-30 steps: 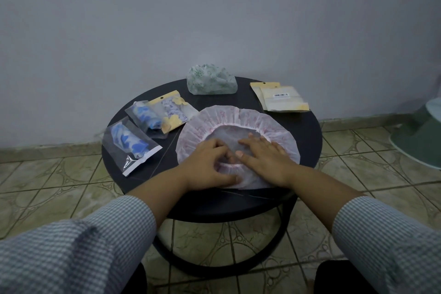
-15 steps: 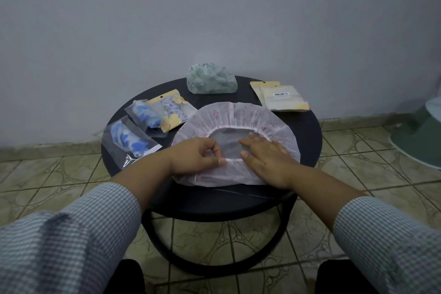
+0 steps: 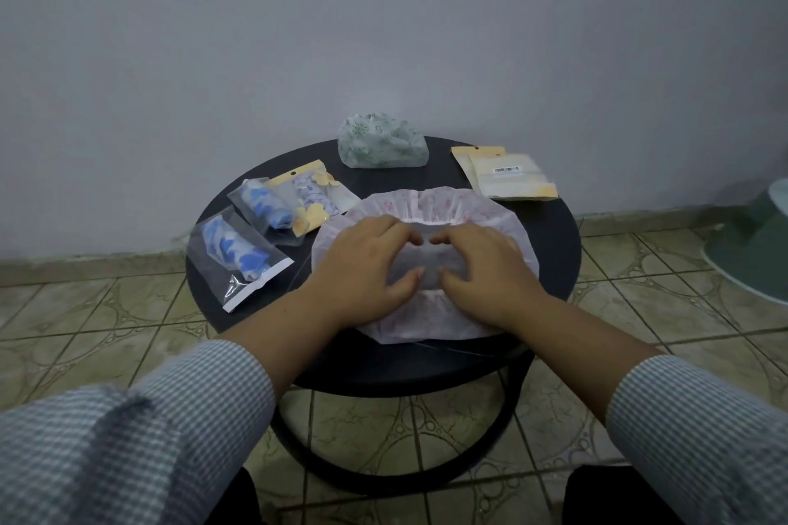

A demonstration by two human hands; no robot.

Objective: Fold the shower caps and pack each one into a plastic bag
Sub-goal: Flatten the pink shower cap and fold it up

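Both hands sit on the pink shower cap (image 3: 426, 205), which is spread flat across the near-middle of the round black table (image 3: 554, 234), opening facing up; left hand (image 3: 362, 264) covers the left side of the opening, right hand (image 3: 486, 264) the right side, fingertips nearly meeting over the far gathered edge. Fingers on both look bent and spread, pressing down on the plastic instead of pinching it, though I honestly can't tell if any fingertip is hooked under the elastic; thumbs point at each other near the front edge.

My guess on the why: thin crinkly stuff like this springs back, so you flatten it with both palms and squeeze the air out before making the first fold; starting in the centre keeps the ruffle even on both sides.

Rest of the layout makes sense too; finished ones are parked out of the way on the left, two clear bags with blue caps (image 3: 239, 256) and (image 3: 264, 205), plus a yellow-header bag (image 3: 311, 196) lying partly over the second one. Empty bags (image 3: 507, 177) wait at the far right within easy reach; a bunched-up green cap (image 3: 381, 141) sits at the back, presumably next in line.

So roughly halfway, I'd say; this cap isn't folded yet.
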